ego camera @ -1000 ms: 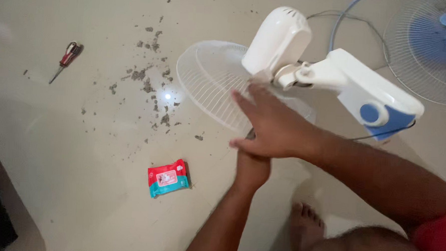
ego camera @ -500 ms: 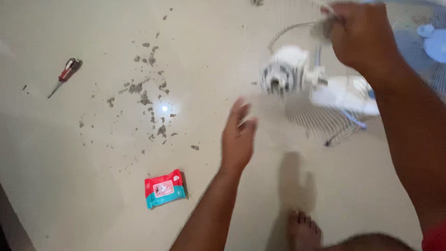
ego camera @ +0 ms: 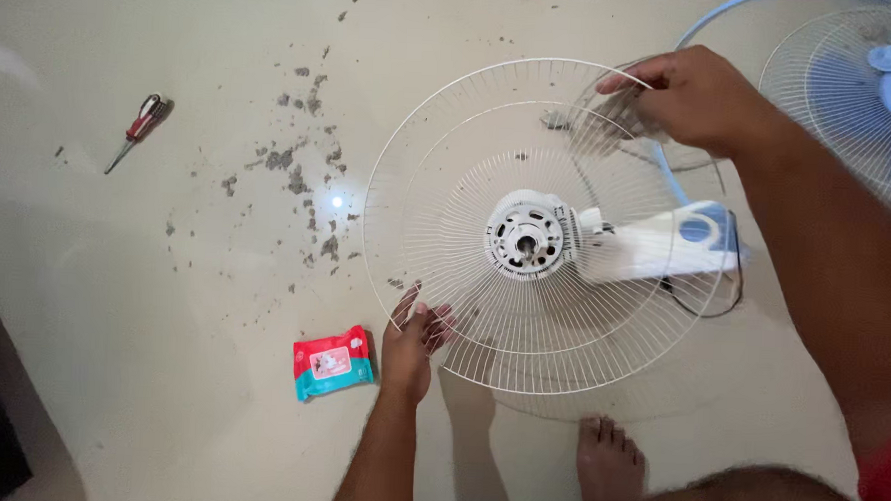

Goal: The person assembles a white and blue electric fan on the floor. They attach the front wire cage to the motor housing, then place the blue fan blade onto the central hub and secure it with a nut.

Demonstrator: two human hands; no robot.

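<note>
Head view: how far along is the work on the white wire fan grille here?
Looks done: grey dust clumps lie on the beige floor; the grille carries no blade, its white motor hub bare. In hand: left hand grips the white wire fan grille at its lower rim, right hand at its upper rim. Left: the blade and front grille lie apart; red-handled screwdriver and wipes packet untouched.

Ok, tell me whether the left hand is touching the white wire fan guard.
Touching. The head view shows the left hand with its fingers curled over the lower left rim of the white wire fan guard, with no gap between them.
</note>
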